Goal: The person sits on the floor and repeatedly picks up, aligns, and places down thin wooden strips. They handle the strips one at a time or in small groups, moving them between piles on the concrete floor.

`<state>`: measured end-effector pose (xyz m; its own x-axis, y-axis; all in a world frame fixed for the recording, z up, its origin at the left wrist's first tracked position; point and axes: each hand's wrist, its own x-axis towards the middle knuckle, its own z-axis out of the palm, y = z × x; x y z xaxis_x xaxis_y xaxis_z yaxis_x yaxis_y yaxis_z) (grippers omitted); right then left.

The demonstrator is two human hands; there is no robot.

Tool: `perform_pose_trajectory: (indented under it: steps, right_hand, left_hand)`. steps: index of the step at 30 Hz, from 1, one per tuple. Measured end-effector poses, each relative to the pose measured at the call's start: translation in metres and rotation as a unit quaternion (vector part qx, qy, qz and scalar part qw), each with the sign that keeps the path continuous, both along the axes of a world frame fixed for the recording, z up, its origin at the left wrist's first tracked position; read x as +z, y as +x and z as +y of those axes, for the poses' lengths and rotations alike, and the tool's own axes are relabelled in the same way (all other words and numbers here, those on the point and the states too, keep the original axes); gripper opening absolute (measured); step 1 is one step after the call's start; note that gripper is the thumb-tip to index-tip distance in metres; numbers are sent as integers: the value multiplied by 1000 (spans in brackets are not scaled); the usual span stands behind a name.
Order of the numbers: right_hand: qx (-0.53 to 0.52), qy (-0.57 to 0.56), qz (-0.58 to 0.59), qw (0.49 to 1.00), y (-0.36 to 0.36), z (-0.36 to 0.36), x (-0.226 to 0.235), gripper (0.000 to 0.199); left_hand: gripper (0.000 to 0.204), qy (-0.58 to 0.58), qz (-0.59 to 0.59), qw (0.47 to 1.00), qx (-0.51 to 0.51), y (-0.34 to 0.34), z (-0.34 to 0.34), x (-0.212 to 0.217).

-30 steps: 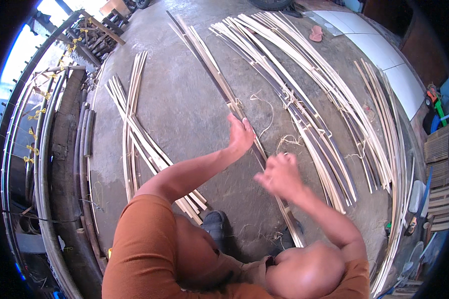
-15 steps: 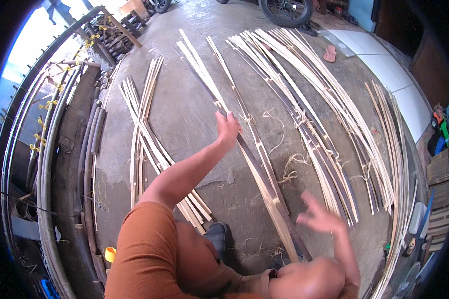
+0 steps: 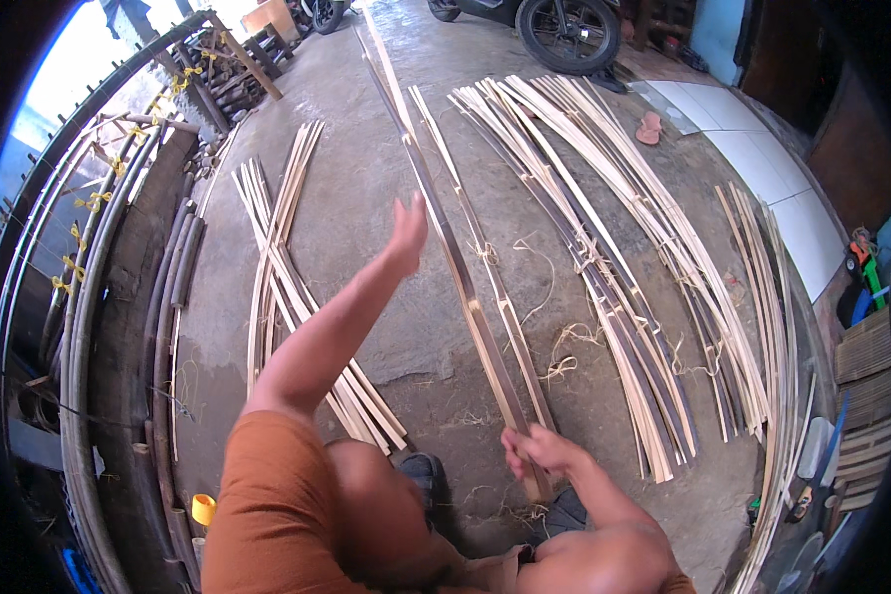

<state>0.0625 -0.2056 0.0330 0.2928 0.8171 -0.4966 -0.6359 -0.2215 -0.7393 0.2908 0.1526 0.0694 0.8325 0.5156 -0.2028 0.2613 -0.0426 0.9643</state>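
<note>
A long bunch of split bamboo strips [image 3: 444, 233], pale on one side and dark on the other, runs from near my knees toward the far side. My right hand [image 3: 546, 450] is closed around its near end, fingers wrapped on the strips. Farther up, my left hand [image 3: 409, 236] is held just left of the bunch with its fingers stretched out, holding nothing. Close on the right lies a thinner bundle of strips [image 3: 477, 238], tied with a pale strand around its middle.
Larger bamboo bundles [image 3: 604, 257] spread to the right, with loose strand ties [image 3: 569, 356] among them. Crossed strips [image 3: 287, 262] lie on the left. Bamboo poles [image 3: 89, 327] line the left side. A motorcycle wheel [image 3: 568, 35] and a pink sandal [image 3: 649, 129] are at the far right.
My left hand has let go of the bamboo strips and moved left. My right hand, open before, has closed on their near end. The strips have shifted away from me.
</note>
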Motion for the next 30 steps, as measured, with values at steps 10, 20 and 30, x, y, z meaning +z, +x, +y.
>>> perform_pose_trajectory:
  steps: [10,20,30]
  right_hand:
    - [-94,-93,91,987,18,55,-57,42]
    - [-195,5,115,974,-4,40,-77,44]
    - [-162,-145,-85,972,-3,38,-77,25]
  left_hand:
    - [78,-216,273,922,-171,-184,-105,-60]
    - [23,-221,226,936,-152,-187,-123,-92]
    - [30,-266,183,947,-3,-182,-87,-115]
